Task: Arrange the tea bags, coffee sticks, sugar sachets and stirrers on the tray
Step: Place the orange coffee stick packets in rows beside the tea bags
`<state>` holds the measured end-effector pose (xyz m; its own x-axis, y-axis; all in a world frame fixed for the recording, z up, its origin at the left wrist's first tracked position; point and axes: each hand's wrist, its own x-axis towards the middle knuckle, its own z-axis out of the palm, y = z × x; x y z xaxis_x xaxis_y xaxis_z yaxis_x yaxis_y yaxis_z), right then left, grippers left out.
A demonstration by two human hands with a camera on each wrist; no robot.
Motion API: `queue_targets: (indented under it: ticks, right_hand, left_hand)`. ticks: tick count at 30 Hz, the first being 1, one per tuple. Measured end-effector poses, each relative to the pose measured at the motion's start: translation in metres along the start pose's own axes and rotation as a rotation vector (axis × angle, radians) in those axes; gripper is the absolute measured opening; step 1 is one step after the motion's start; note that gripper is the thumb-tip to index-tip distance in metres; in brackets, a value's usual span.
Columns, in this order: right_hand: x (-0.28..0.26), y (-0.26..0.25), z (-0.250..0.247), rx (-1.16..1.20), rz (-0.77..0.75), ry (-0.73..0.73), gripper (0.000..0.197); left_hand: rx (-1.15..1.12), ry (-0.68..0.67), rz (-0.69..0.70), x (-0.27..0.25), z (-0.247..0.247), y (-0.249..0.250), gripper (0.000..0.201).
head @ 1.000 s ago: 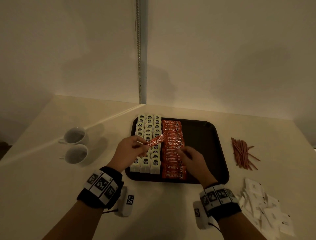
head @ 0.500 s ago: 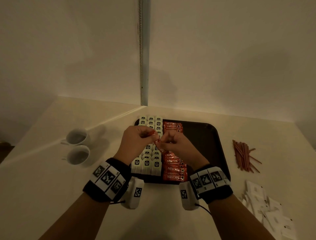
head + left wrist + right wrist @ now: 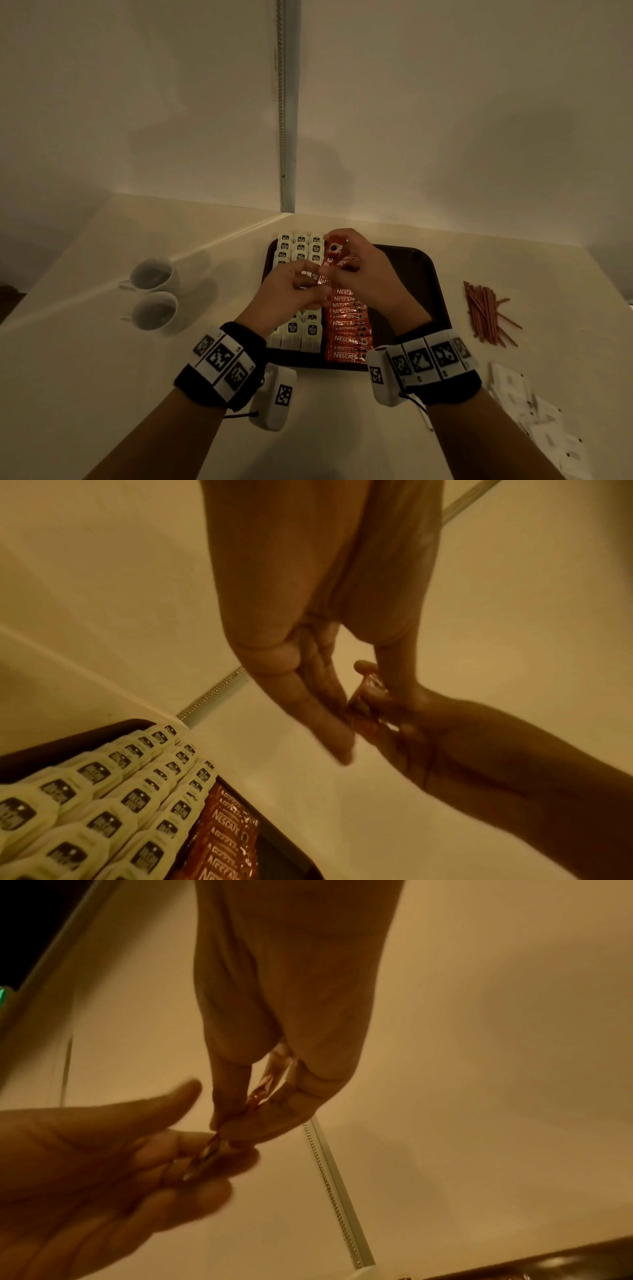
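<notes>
Pinching one coffee stick [image 3: 331,263] between both my hands, above dark tray [image 3: 424,274]. Left hand [image 3: 291,291] curling thumb and fingertips round stick's near end; right hand [image 3: 363,270] gripping its far part, fingers bent over it. Stick hanging tilted over rows of tea bags [image 3: 301,246] and coffee sticks [image 3: 347,329] lying on tray. Stirrers [image 3: 483,311] and sugar sachets [image 3: 534,421] lying on tabletop [image 3: 102,377], right of tray.

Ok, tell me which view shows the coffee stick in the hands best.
The head view: the coffee stick shows its printed face, pinched between the left hand and right hand. Both wrist views catch only its foil edge between fingers.
</notes>
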<state>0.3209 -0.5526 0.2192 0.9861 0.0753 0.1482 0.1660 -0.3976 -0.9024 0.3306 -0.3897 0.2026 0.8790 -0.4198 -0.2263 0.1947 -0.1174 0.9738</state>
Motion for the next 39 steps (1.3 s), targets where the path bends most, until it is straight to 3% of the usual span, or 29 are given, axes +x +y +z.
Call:
queue_targets:
  ticks: [3,7,10,14,18,22,25,28,30,39]
  right_hand:
    - [0.001,0.001,-0.001,-0.001,0.038,0.135,0.012]
    - [-0.004,0.002,-0.008,0.156,0.117,0.154,0.012]
    - [-0.009,0.007,-0.016,0.187,0.176,0.09,0.015]
    - [-0.014,0.027,-0.029,-0.021,0.207,-0.065,0.014]
    - [-0.024,0.043,-0.039,-0.217,0.244,-0.176,0.01]
    - [-0.04,0.063,-0.052,-0.2,0.345,-0.193,0.013]
    - [-0.054,0.085,-0.065,-0.209,0.407,-0.089,0.011]
    - [-0.071,0.107,-0.075,-0.206,0.487,-0.011,0.012]
    - [-0.081,0.12,-0.078,-0.198,0.529,0.027,0.012]
    - [-0.113,0.14,-0.082,-0.138,0.607,0.17,0.009]
  left_hand:
    - [-0.054,0.048,0.031,-0.001,-0.001,-0.006,0.013]
    - [-0.118,0.107,0.061,-0.001,-0.003,-0.011,0.018]
    - [-0.087,0.135,0.081,0.0,-0.006,-0.014,0.019]
    - [0.063,0.119,0.103,0.007,-0.011,-0.021,0.019]
    - [0.182,0.012,0.107,0.015,-0.001,-0.03,0.017]
    - [0.253,-0.098,0.103,0.03,0.011,-0.047,0.018]
    - [0.566,-0.14,0.125,0.044,0.017,-0.068,0.026]
    - [1.071,-0.285,0.274,0.048,0.032,-0.085,0.032]
    - [1.28,-0.331,0.331,0.047,0.043,-0.095,0.034]
    - [1.458,-0.306,0.333,0.045,0.067,-0.126,0.037]
